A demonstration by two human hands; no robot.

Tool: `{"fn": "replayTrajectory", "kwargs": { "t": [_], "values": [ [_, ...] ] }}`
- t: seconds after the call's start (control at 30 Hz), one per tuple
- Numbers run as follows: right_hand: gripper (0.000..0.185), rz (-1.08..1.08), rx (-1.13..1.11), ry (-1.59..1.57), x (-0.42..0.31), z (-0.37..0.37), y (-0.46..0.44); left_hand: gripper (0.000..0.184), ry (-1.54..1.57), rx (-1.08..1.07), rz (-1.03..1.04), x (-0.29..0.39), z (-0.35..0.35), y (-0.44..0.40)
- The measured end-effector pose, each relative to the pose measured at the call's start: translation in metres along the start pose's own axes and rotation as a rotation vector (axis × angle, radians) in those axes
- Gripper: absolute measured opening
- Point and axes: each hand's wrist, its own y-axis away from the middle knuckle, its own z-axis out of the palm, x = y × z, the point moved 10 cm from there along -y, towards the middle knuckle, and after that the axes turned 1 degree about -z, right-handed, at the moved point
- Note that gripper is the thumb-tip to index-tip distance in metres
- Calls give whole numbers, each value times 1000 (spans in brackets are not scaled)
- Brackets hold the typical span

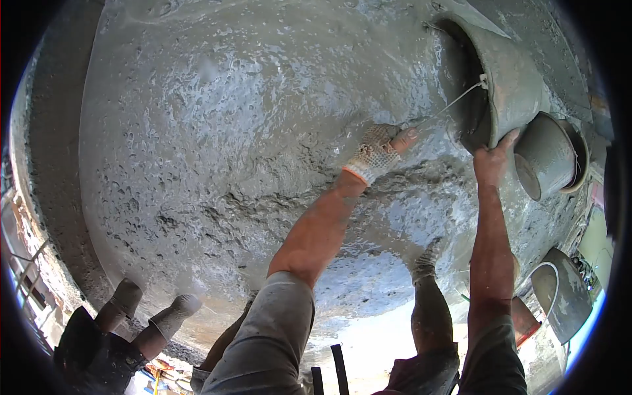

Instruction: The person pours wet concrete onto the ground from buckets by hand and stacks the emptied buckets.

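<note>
My left hand, in a mesh-patterned work glove with the thumb bare, is closed at the end of a thin bucket handle. The handle runs up to a large grey bucket, which lies tilted on its side with its mouth towards the left. My bare right hand grips the lower rim of that bucket, its fingers on the outside. Wet grey concrete spreads beneath both hands, lumpy below the left one. The bucket's inside is in shadow, so its contents cannot be made out.
Another grey bucket lies tilted beside my right hand. Lower right are a grey bucket with a pale handle and a reddish container. Another person's legs stand at lower left. A darker concrete edge curves along the left.
</note>
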Motion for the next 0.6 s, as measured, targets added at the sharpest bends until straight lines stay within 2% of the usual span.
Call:
{"fn": "replayTrajectory", "kwargs": {
  "t": [0.03,0.07,0.1,0.17,0.2,0.27,0.37,0.43,0.5,0.53,0.57,0.6],
  "values": [
    [87,-119,57,-10,-24,9,25,51,283,53,-45,-28,-27,29],
    [91,-131,-31,79,-60,19,52,49,565,101,-88,-54,-53,58],
    [93,-100,-72,88,-80,33,77,46,465,137,-43,-76,-84,82],
    [95,-182,-28,-5,-134,41,128,42,344,230,-23,-103,-151,127],
    [94,-238,-38,-66,-168,39,153,40,330,272,-68,-115,-180,157],
    [93,-308,-120,-81,-229,48,202,37,559,340,-192,-152,-228,226],
    [95,-404,-145,-91,-296,63,282,36,375,426,-406,-221,-276,334],
    [96,-435,-325,-188,-332,67,344,37,338,489,-478,-207,-297,413],
    [96,-444,-396,-266,-362,70,406,37,585,766,-309,-170,-343,478],
    [96,-422,-474,-315,-371,72,441,37,557,795,-326,-141,-363,506],
    [96,-426,-506,-343,-384,66,468,38,360,741,-471,-107,-381,526],
    [96,-321,-613,-369,-389,64,492,39,162,680,-611,-77,-399,546]
  ]
}}
